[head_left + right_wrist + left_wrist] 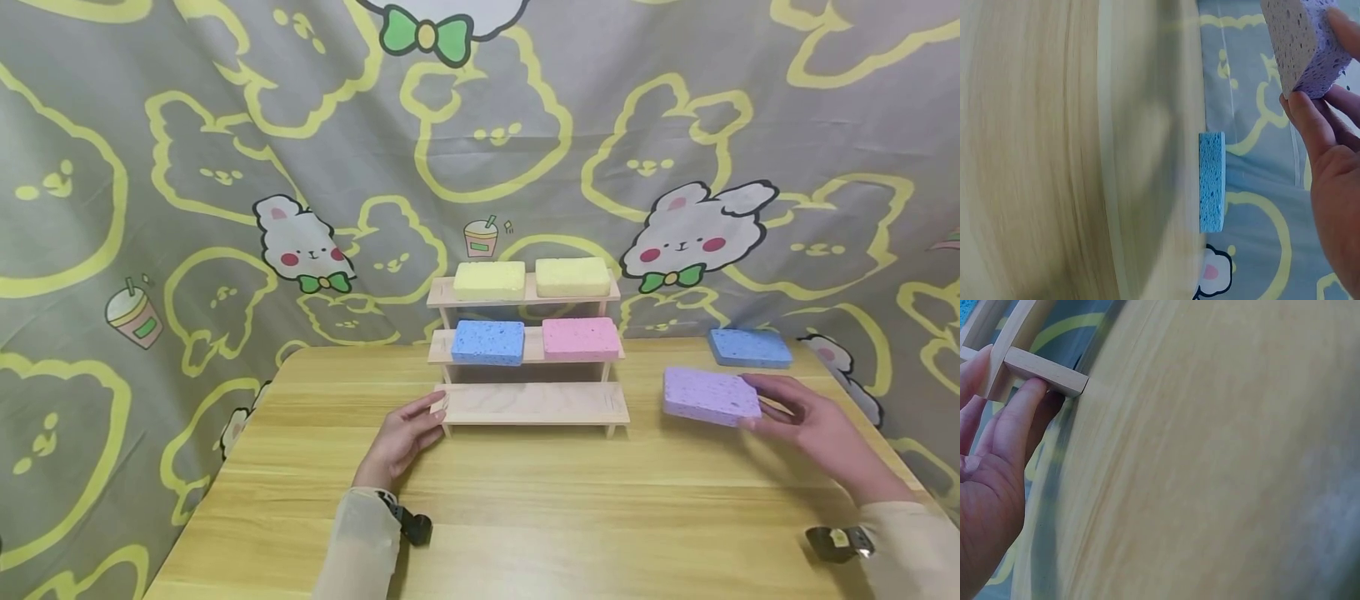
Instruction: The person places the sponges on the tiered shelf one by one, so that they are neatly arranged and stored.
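A purple sponge [708, 395] is pinched at its right end by my right hand [816, 431], held above the table to the right of a three-tier wooden shelf rack [536, 403]. The right wrist view shows thumb and fingers on opposite sides of that sponge [1309, 49]. My left hand [401, 439] grips the left end of the rack's lowest tier, its fingers by the wooden leg [1046, 369]. No sponge lies on this tier. On the middle tier sit a blue sponge [488, 342] and a pink sponge [581, 337]. Two yellow sponges [491, 280] occupy the top tier.
Another blue sponge [750, 347] lies at the table's back right, behind the purple one. A grey curtain [525, 167] with yellow cartoon outlines hangs right behind the wooden table [525, 517]. Both wrists wear small black cameras [415, 527].
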Tool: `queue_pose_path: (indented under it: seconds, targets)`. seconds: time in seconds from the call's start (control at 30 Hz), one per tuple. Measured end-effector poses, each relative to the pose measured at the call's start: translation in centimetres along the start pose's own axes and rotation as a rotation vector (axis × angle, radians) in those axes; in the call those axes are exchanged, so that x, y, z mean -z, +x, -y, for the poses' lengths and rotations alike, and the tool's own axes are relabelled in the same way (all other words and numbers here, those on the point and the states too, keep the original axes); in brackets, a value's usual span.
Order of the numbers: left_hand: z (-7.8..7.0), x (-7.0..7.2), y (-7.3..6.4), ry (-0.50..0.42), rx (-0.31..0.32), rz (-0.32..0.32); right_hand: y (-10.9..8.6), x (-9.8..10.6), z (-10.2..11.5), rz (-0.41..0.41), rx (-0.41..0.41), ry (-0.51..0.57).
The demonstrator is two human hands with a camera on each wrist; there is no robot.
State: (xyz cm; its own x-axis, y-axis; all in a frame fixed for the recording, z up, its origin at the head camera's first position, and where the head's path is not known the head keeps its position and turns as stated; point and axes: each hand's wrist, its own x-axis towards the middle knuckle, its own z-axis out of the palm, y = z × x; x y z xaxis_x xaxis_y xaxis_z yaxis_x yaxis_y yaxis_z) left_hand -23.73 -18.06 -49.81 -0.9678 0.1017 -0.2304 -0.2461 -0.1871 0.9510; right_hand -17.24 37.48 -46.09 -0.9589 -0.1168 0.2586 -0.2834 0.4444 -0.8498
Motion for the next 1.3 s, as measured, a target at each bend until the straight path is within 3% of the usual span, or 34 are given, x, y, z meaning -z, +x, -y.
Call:
queue_pose_path:
  seconds: [0.33,0.63,1.03,1.3]
  targets:
    - [0.1,-0.1,0.1,-0.013,0.01,-0.01,0.3,-0.8,1.0,0.019,0.016,0.01]
    - [0.2,0.0,0.0,-0.004,0.012,-0.009,0.6,-2.3,2.1,0.041,0.111,0.024]
    - [-0.1,0.1,0.0,-0.009,0.034,-0.02,1.3,-3.4,2.8,0.072,0.123,-0.029]
    - [-0.2,0.2,0.0,-0.016,0.037,0.009,1.4,-4.5,3.1,0.092,0.117,-0.034]
